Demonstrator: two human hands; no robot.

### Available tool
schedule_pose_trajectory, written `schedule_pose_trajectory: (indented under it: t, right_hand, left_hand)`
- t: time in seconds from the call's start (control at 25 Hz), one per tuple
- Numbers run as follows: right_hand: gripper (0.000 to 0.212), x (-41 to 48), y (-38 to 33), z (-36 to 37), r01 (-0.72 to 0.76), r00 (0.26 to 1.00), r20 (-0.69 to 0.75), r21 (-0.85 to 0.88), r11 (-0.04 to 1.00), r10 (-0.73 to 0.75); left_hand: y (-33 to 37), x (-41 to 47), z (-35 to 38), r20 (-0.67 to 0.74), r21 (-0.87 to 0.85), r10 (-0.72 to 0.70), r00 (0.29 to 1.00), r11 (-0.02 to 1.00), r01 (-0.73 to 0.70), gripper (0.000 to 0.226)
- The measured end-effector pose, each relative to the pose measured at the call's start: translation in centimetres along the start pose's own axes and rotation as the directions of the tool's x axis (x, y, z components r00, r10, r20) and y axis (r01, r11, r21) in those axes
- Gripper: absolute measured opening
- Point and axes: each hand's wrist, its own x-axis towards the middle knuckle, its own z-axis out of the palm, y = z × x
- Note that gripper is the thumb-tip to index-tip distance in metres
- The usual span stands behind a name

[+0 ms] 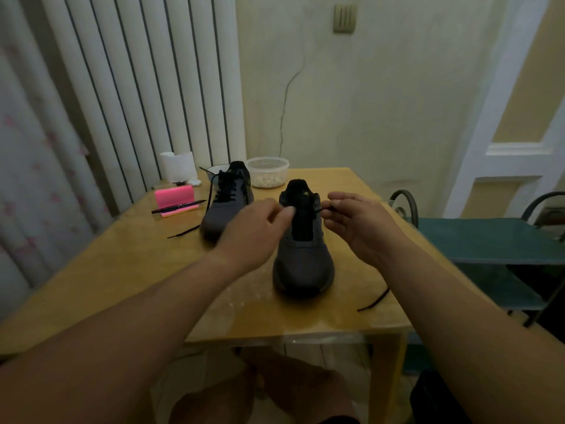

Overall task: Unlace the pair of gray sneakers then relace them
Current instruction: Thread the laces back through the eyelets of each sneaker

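The near gray sneaker [302, 255] stands toe toward the person at the middle of the worktop [128, 270], its tongue bare; the right hand [354, 224] has its grip pinched on a black lace [319, 211] at the shoe's right eyelets; the left hand [260, 231] curls at the left eyelets, though blur hides whether its grip holds anything; the far gray sneaker [224, 206] sits laced behind, left; a loose lace end [373, 299] lies right of the near toe.
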Motion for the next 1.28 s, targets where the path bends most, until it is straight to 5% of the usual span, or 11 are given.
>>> schedule_pose_trajectory:
  t: [0.16,0.28,0.44,0.52,0.68,0.84,0.92,1.12,1.28]
  right_hand:
    - [0.02,-0.7,0.4,2.0,0.071,0.997,0.01,-0.085,0.994,-0.07]
    - [0.018,-1.1,1.0,1.7,0.091,0.995,-0.002,-0.263,0.961,-0.095]
    - [0.011,-1.7,1.1,0.5,0.212,0.975,0.144,-0.832,0.513,-0.17]
    - [0.012,-1.9,1.0,0.6,0.252,0.963,0.189,-0.885,0.392,-0.193]
    - [0.02,-2.2,0.9,1.7,0.365,0.931,0.32,-0.83,0.422,-0.176]
    - [0.014,-2.2,1.7,3.0,0.383,0.924,0.367,-0.874,0.298,-0.11]
    - [0.018,-2.3,1.5,2.7,0.362,0.932,0.33,-0.875,0.321,-0.151]
    - [0.019,-1.5,2.2,1.9,0.195,0.98,0.16,-0.898,0.394,-0.121]
    - [0.022,-0.7,1.9,2.5,0.281,0.956,0.255,-0.939,0.198,-0.146]
  left_hand:
    - [3.1,0.4,1.4,0.117,-0.251,-0.01,0.993,0.967,0.04,0.025]
    - [1.6,0.8,1.3,0.15,-0.51,-0.177,0.973,0.829,0.229,0.031]
    - [-0.2,1.4,-0.1,0.098,-0.815,-0.403,0.91,0.492,0.307,0.019]
    - [-0.5,1.6,-0.5,0.11,-0.899,-0.429,0.897,0.342,0.274,0.007]
    - [0.0,0.8,-0.1,0.164,-0.888,-0.297,0.941,0.372,0.272,0.014]
    - [0.5,1.0,-1.0,0.21,-0.949,-0.25,0.945,0.18,0.258,0.023]
    - [-0.4,1.3,-1.4,0.185,-0.929,-0.292,0.938,0.26,0.264,0.01]
    - [-3.6,0.1,-0.1,0.213,-0.735,-0.383,0.899,0.543,0.406,0.021]
    - [-4.8,-1.2,2.1,0.184,-0.565,-0.343,0.921,0.73,0.385,0.015]
